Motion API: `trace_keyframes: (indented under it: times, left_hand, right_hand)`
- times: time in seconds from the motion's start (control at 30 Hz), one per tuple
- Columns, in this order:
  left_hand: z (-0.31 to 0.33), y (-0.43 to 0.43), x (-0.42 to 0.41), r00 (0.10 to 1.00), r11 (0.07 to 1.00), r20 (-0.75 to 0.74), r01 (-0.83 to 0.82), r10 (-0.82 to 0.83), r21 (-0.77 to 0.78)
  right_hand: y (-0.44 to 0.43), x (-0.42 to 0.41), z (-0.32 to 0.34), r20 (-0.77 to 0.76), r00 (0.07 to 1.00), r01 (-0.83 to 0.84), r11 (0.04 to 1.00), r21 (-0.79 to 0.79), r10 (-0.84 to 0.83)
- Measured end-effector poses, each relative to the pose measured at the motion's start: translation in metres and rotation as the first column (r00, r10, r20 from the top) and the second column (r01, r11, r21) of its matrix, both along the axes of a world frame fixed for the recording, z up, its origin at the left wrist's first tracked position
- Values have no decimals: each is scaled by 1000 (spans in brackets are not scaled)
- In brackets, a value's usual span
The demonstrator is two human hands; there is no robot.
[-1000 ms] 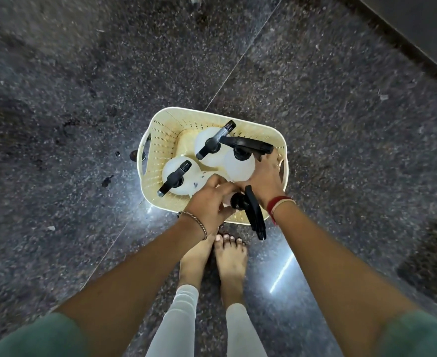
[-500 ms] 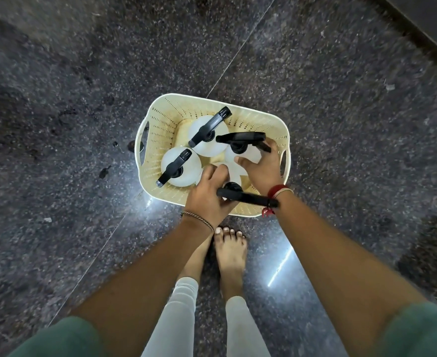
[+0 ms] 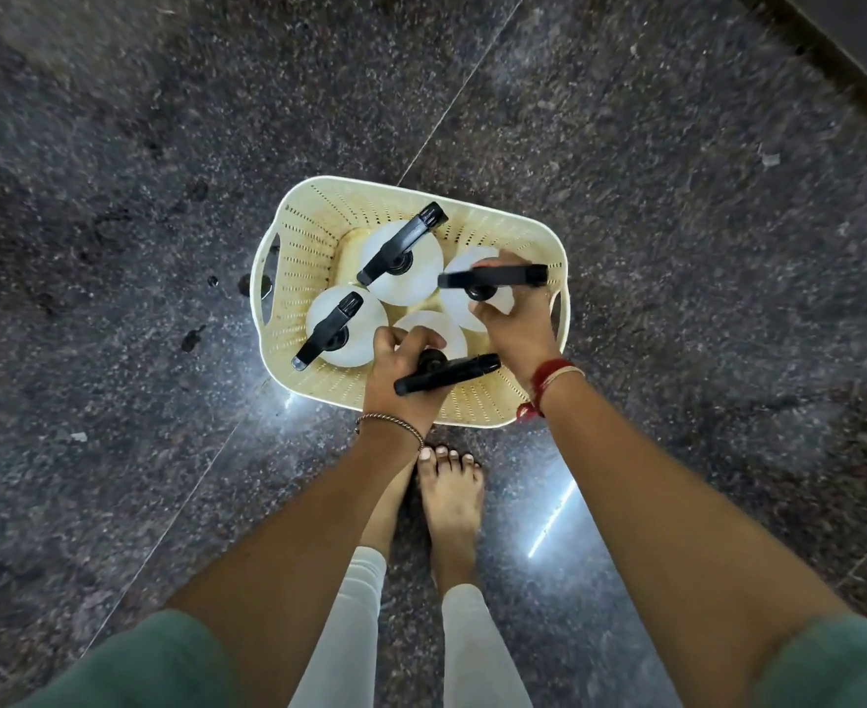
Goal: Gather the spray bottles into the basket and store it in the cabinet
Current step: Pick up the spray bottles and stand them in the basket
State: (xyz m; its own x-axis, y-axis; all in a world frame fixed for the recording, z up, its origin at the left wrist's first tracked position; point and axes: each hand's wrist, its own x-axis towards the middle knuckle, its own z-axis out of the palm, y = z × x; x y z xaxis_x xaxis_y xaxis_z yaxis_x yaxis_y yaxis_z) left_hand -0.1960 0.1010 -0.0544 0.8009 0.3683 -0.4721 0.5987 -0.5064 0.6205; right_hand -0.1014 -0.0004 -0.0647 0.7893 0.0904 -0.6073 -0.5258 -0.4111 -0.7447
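A cream perforated plastic basket (image 3: 302,237) stands on the dark granite floor in front of my bare feet. Several white spray bottles with black trigger heads stand upright inside it. My left hand (image 3: 395,375) is closed around the neck of the near bottle (image 3: 434,329), whose black trigger points right. My right hand (image 3: 515,324) grips the right-hand bottle (image 3: 464,270) just under its black sprayer. Two more bottles, one at the back (image 3: 400,268) and one at the left (image 3: 347,324), stand untouched.
Polished speckled granite floor (image 3: 140,196) surrounds the basket, with a tile joint running diagonally under it. A dark band (image 3: 840,58), perhaps a wall base or cabinet foot, crosses the top right corner. My feet (image 3: 449,498) are just behind the basket.
The near bottle has been lowered into the basket and its trigger has swung from pointing toward me to pointing right. My right hand has shifted onto the right-hand bottle.
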Motion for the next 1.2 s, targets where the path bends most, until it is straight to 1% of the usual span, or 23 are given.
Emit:
trace_keyframes:
  times: [0.07, 0.13, 0.17, 0.23, 0.27, 0.3, 0.37, 0.4, 0.47, 0.5, 0.53, 0.57, 0.63, 0.67, 0.7, 0.73, 0.8, 0.87, 0.93, 1.0, 1.07, 1.13, 1.2]
  left_hand:
    - [-2, 0, -1, 1000, 999, -13, 24, -24, -21]
    - [0, 1, -2, 997, 997, -46, 56, -58, -59]
    - [1, 2, -3, 992, 994, -83, 95, -98, -46]
    - [5, 7, -8, 955, 965, -205, 239, -214, 106]
    - [9, 9, -10, 926, 928, -275, 318, -260, 192]
    - [15, 12, -12, 895, 896, -341, 377, -288, 233]
    - [28, 18, -14, 835, 879, -452, 435, -313, 193]
    - [35, 21, -14, 797, 874, -505, 460, -331, 154]
    - [54, 28, -11, 718, 850, -594, 516, -363, 104]
    - [65, 31, -10, 706, 847, -611, 521, -358, 105]
    - [76, 34, -8, 725, 855, -597, 504, -343, 121]
    - [87, 36, -5, 784, 873, -532, 463, -321, 154]
    - [105, 35, 0, 901, 893, -310, 382, -303, 237]
    - [110, 32, 3, 915, 879, -229, 389, -333, 275]
    - [112, 29, 7, 899, 845, -202, 435, -388, 311]
    - [112, 25, 12, 860, 794, -236, 508, -452, 333]
    - [102, 15, 22, 738, 664, -409, 668, -536, 336]
    - [88, 4, 29, 628, 553, -529, 770, -571, 317]
    - [76, -5, 34, 558, 480, -563, 825, -610, 298]
    - [65, -10, 36, 528, 423, -560, 849, -638, 317]
    - [58, -9, 34, 544, 422, -528, 839, -653, 342]
    - [55, -6, 34, 589, 484, -486, 808, -646, 337]
    - [54, -2, 33, 640, 545, -452, 767, -621, 338]
  right_hand:
    - [0, 1, -2, 86, 981, -165, 983, -82, 172]
    - [1, 3, -1, 98, 974, -191, 974, -121, 204]
    - [2, 3, -1, 90, 977, -180, 976, -120, 192]
    - [3, 2, 2, 42, 990, -126, 987, -104, 131]
    - [4, 1, 5, 6, 995, -94, 989, -112, 95]
    - [4, -1, 8, -27, 998, -68, 988, -142, 65]
    - [5, -5, 18, -95, 996, -20, 979, -204, 0]
    - [5, -8, 25, -138, 988, 41, 982, -187, -68]
    - [4, -15, 42, -271, 926, 251, 965, -76, -263]
    - [3, -20, 51, -341, 868, 369, 929, -43, -360]
    - [1, -23, 61, -389, 803, 479, 877, -29, -451]
    - [-2, -26, 70, -421, 735, 580, 815, -15, -531]
    - [-6, -28, 88, -442, 634, 708, 706, 4, -634]
    - [-6, -26, 95, -431, 617, 734, 679, 16, -658]
    - [-6, -23, 101, -415, 623, 738, 675, 28, -663]
    - [-4, -19, 103, -398, 646, 719, 694, 31, -651]
    - [4, -9, 101, -371, 715, 634, 774, -16, -593]
    - [14, 0, 92, -321, 801, 491, 862, -130, -505]
    - [22, 5, 83, -212, 861, 425, 882, -202, -463]
    - [26, 9, 76, -105, 893, 402, 880, -253, -438]
    - [28, 11, 71, -49, 909, 386, 880, -278, -414]
    - [27, 13, 66, -22, 916, 383, 890, -250, -400]
    - [26, 16, 65, 11, 944, 323, 913, -249, -331]
